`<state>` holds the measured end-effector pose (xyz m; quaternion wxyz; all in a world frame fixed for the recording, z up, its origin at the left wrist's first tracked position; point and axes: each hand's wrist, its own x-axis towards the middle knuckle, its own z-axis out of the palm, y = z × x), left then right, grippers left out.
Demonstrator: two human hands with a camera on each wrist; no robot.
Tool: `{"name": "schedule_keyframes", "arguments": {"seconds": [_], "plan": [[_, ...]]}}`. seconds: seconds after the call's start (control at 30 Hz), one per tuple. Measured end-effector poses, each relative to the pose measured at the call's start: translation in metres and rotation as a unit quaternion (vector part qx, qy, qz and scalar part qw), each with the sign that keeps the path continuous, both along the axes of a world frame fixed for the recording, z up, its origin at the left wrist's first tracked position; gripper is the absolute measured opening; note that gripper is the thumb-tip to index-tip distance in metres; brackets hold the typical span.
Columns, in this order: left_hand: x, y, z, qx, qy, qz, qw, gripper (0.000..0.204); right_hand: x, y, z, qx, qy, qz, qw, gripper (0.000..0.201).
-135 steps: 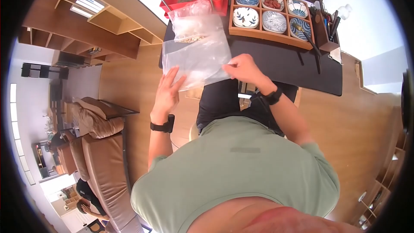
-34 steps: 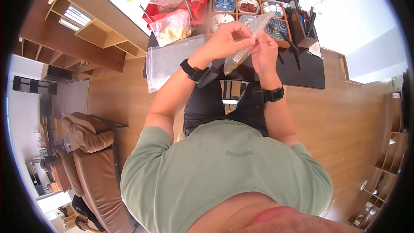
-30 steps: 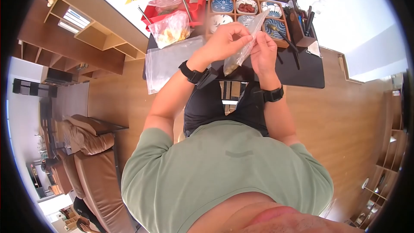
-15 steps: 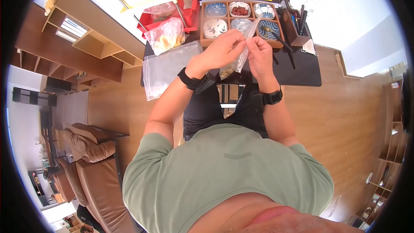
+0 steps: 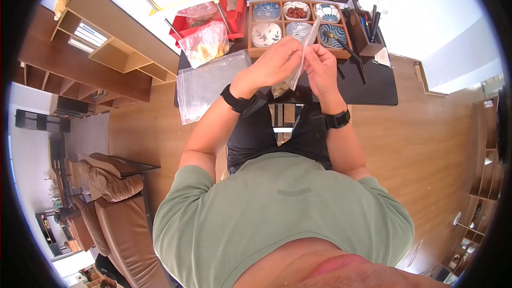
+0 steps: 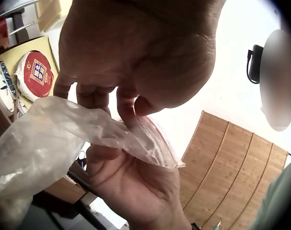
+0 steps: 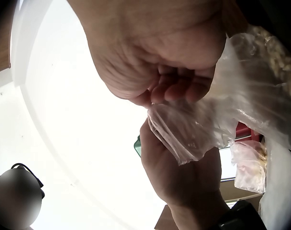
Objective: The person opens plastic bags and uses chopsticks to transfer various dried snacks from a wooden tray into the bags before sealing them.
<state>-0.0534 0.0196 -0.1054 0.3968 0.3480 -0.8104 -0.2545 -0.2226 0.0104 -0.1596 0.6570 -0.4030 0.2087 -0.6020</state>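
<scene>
A clear zip bag [image 5: 295, 81] is held up between both hands, over the front edge of the black table. My left hand [image 5: 277, 63] pinches its zip edge from the left, fingers curled. From the other side my right hand [image 5: 322, 72] pinches the same edge between thumb and fingers. In the left wrist view the bag [image 6: 54, 127] hangs slack and creased away from the zip. Small pale pieces [image 7: 278, 57] show inside its lower end in the right wrist view. Fingertips of the two hands come close together along the strip.
A flat clear bag [image 5: 205, 86] lies left on the table, below another bag with yellowish pieces [image 5: 205, 49] by a red basket [image 5: 238, 18]. Behind the hands stands a wooden tray [image 5: 258, 52] of patterned dishes, with a pen box [image 5: 369, 48] to its right.
Earlier both hands were at a flat bag on the table's left; now they hold a filled bag up, farther right. Over the last second they have come slightly down and left with it.
</scene>
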Motion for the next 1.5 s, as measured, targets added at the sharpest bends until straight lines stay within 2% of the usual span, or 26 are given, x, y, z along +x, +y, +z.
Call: {"name": "schedule_keyframes", "arguments": {"seconds": [0.07, 0.3, 0.53, 0.63, 0.7, 0.83, 0.9, 0.97, 1.07, 1.23, 1.3, 1.37, 1.5], "plan": [[0.002, 0.001, 0.002, 0.006, 0.004, -0.023, 1.000, 0.018, 0.000, 0.000, 0.001, -0.004, 0.020, -0.006, 1.000, 0.012], [0.006, -0.002, -0.003, 0.006, -0.001, -0.014, 1.000, 0.020, 0.001, 0.002, 0.002, -0.019, 0.104, -0.042, 0.994, 0.014], [0.010, -0.005, -0.008, 0.077, 0.048, -0.050, 0.995, 0.019, 0.001, 0.009, 0.003, -0.001, 0.112, -0.060, 0.992, 0.014], [0.010, -0.008, -0.011, 0.095, 0.056, -0.058, 0.992, 0.018, -0.004, 0.012, 0.002, -0.025, 0.161, -0.067, 0.984, 0.013], [0.010, -0.008, -0.012, 0.101, 0.051, -0.060, 0.992, 0.017, -0.009, 0.010, -0.004, -0.042, 0.196, -0.039, 0.979, 0.013], [0.008, -0.007, -0.013, 0.094, 0.034, -0.065, 0.993, 0.016, -0.012, 0.013, -0.003, -0.033, 0.193, -0.037, 0.980, 0.013], [0.006, -0.007, -0.014, 0.090, 0.041, -0.063, 0.993, 0.016, -0.010, 0.013, -0.003, -0.023, 0.151, -0.026, 0.988, 0.017], [0.005, -0.006, -0.013, 0.156, 0.083, -0.077, 0.981, 0.015, -0.010, 0.014, -0.004, -0.011, 0.132, -0.023, 0.991, 0.018], [0.003, -0.007, -0.017, 0.181, 0.107, -0.079, 0.975, 0.014, -0.010, 0.017, -0.003, 0.005, 0.118, -0.019, 0.993, 0.019], [0.006, -0.011, -0.018, 0.135, 0.073, -0.092, 0.984, 0.015, -0.016, 0.016, -0.009, 0.015, 0.126, 0.002, 0.992, 0.022], [0.005, -0.009, -0.018, 0.119, 0.062, -0.099, 0.986, 0.015, -0.022, 0.012, -0.016, 0.001, 0.131, 0.060, 0.990, 0.018], [0.003, -0.008, -0.018, 0.182, 0.104, -0.110, 0.972, 0.015, -0.022, 0.013, -0.019, 0.011, 0.097, 0.070, 0.993, 0.018], [-0.003, -0.005, -0.018, 0.229, 0.158, -0.125, 0.952, 0.016, -0.019, 0.020, -0.013, 0.043, 0.025, 0.080, 0.996, 0.019]]}}
